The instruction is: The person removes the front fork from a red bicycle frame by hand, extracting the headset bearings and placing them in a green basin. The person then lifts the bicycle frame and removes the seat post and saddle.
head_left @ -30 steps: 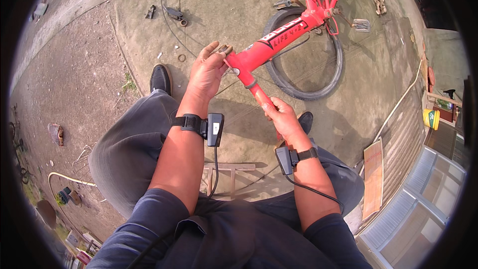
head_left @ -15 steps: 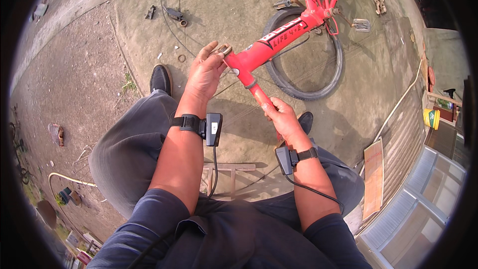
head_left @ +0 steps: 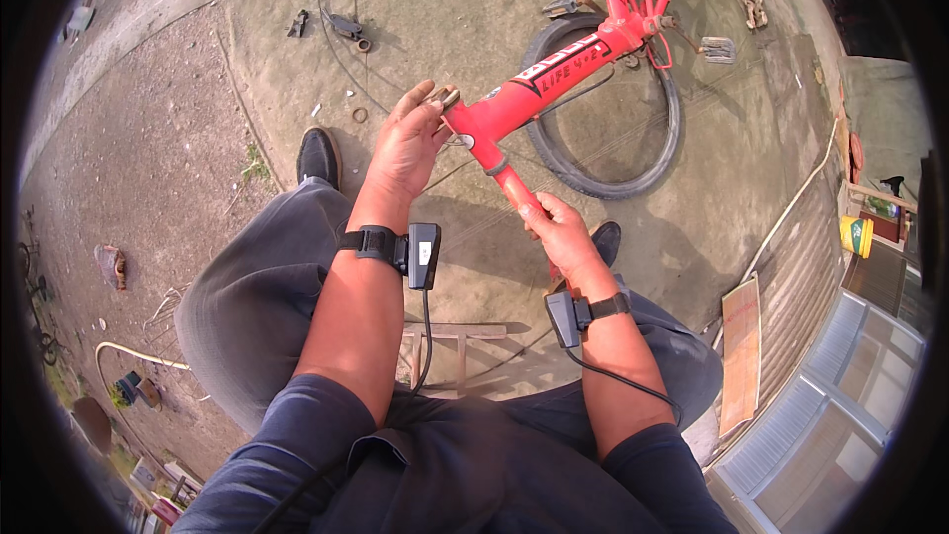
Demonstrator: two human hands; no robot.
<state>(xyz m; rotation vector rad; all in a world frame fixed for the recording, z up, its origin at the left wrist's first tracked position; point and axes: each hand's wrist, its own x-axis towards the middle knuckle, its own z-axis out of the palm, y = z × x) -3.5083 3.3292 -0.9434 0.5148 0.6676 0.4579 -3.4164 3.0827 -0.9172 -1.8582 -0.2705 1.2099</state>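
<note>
A red bicycle frame (head_left: pixel 554 79) lies slantwise in front of me, its head tube toward me. My left hand (head_left: pixel 407 143) is at the far left end of the head tube, thumb and fingers closed round a dull metal headset ring (head_left: pixel 448 100) there. Lower right, my right hand (head_left: pixel 565 233) is wrapped round a red fork tube (head_left: pixel 515 188), which runs out of the head tube past a dark ring (head_left: pixel 497 169). What the right fingers cover is hidden.
A loose-looking black bicycle wheel (head_left: pixel 677 124) lies on the concrete under the frame. Pedals (head_left: pixel 718 50) stick out near the far end. A small metal ring (head_left: pixel 360 115) and cables with a black lever (head_left: pixel 344 28) lie beyond my left hand. A wooden stool (head_left: pixel 460 332) stands between my legs.
The fingers of my left hand have shifted slightly on the headset ring. My right hand and the frame stay where they were.
</note>
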